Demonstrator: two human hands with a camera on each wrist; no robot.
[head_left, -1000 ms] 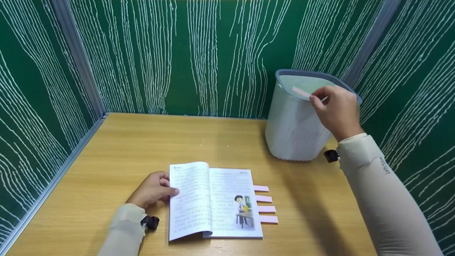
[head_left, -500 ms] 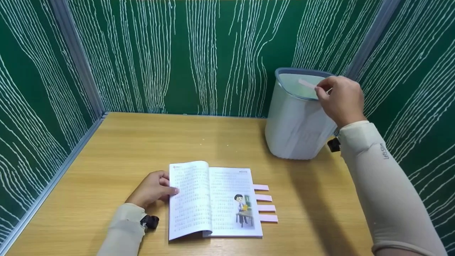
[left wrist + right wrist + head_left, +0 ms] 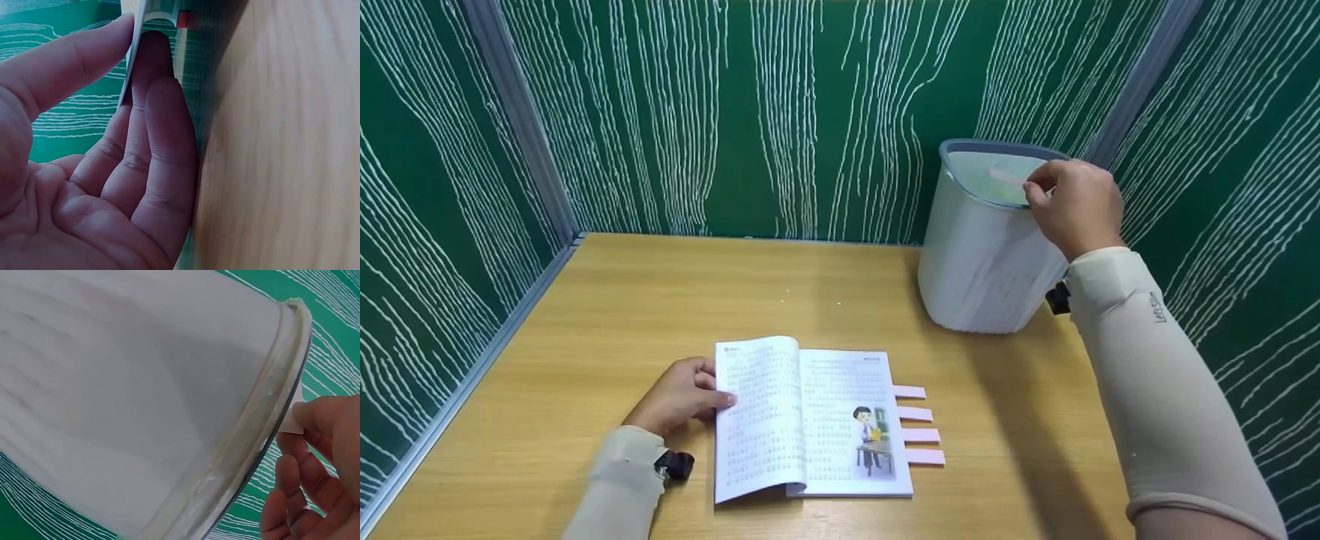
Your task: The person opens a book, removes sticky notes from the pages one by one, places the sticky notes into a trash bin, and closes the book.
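An open book with printed text and a drawing of a child lies on the table. My left hand holds its raised left pages at the outer edge; in the left wrist view the thumb lies on one side of the pages and the fingers behind. Several pink paper strips stick out from the book's right edge. Over the rim of a whitish bin, my right hand pinches a pale pink paper strip between thumb and finger. In the head view this strip looks faint against the bin's lining.
The bin stands at the table's back right, its grey rim facing up and a pale liner inside. Green panels with white wavy lines enclose the wooden table. Tiny white bits lie behind the book.
My right hand has moved slightly up and away to the bin's opening with the paper strip, and then nearly stopped. The left hand keeps its grip on the book.
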